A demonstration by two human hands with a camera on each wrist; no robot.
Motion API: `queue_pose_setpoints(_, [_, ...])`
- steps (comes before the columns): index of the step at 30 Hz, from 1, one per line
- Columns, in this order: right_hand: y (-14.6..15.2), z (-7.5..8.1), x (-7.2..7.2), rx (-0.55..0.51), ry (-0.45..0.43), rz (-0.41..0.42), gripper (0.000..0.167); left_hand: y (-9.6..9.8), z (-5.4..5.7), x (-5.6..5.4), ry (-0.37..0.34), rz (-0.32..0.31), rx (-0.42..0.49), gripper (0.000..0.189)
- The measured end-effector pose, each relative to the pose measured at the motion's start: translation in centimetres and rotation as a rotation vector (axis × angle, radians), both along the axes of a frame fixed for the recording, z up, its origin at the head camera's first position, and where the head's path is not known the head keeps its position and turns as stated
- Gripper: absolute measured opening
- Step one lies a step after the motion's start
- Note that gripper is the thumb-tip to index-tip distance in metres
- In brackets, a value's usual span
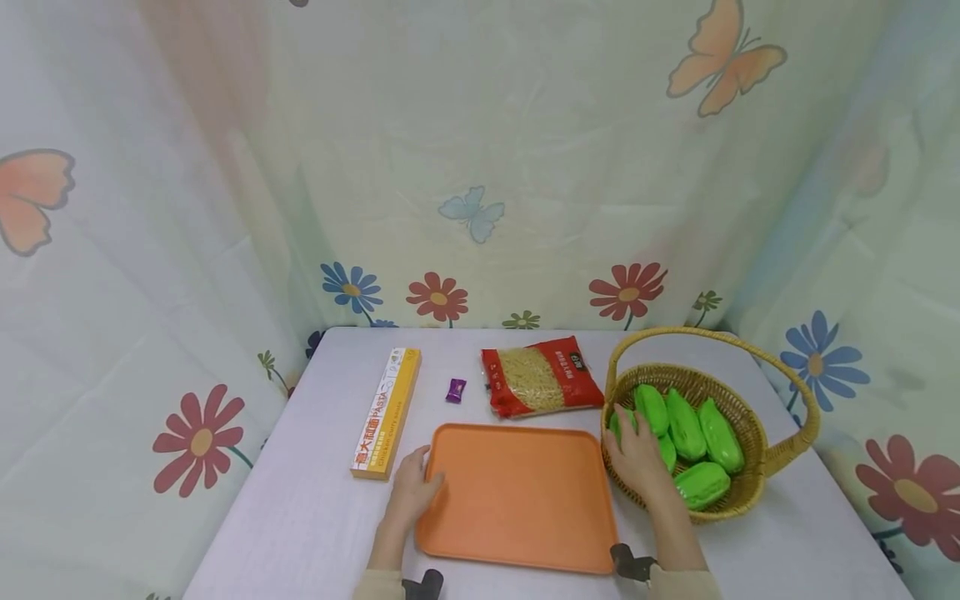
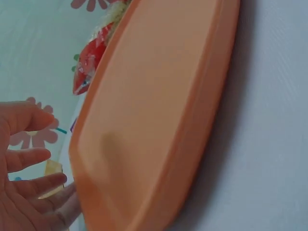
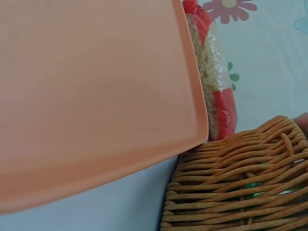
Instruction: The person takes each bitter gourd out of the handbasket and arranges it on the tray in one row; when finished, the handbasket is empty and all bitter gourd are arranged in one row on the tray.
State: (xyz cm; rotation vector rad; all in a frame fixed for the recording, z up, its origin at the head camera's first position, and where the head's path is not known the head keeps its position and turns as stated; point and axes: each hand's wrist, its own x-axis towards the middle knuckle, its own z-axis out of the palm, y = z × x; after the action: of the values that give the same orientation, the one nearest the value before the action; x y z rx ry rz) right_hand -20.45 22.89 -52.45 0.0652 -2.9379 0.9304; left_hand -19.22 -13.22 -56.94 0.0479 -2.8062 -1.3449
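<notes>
Orange tray [image 1: 525,500], basket [image 3: 231,187] of green items [image 1: 686,425], right fingers [image 1: 624,422] inside (grip unclear), left fingers [image 2: 45,186] spread

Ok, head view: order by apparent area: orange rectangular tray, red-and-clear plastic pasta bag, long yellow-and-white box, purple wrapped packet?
1. Orange tray
2. Pasta bag
3. Yellow-and-white box
4. Purple packet

— See anything on the tabletop [image 1: 300,533]?
— Can make out a yellow-and-white pasta box [image 1: 387,412], a small purple packet [image 1: 456,390] near it, then a red, part-clear bag [image 1: 536,377].
— And behind?
— Notice a pale curtain [image 1: 525,108], printed with flowers [image 1: 437,297] and butterflies [image 1: 712,42].
</notes>
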Motion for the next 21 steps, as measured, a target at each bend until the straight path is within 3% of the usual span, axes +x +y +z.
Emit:
queue_pose_setpoints(7, [0.0, -0.1, -0.6, 0.087, 0.042, 0.032, 0.047, -0.7, -1.9, -0.1, 0.056, 0.033, 0.146, 0.043])
queue_pose_setpoints(14, [0.4, 0.4, -1.6, 0.218, -0.03, 0.095, 0.043, -1.8, -4.8, 0.5, 0.127, 0.058, 0.318, 0.044])
queue_pose_setpoints(21, [0.5, 0.6, -2.1, 0.283, -0.049, 0.068, 0.037, -1.9, -5.1, 0.6, 0.151, 0.076, 0.277, 0.035])
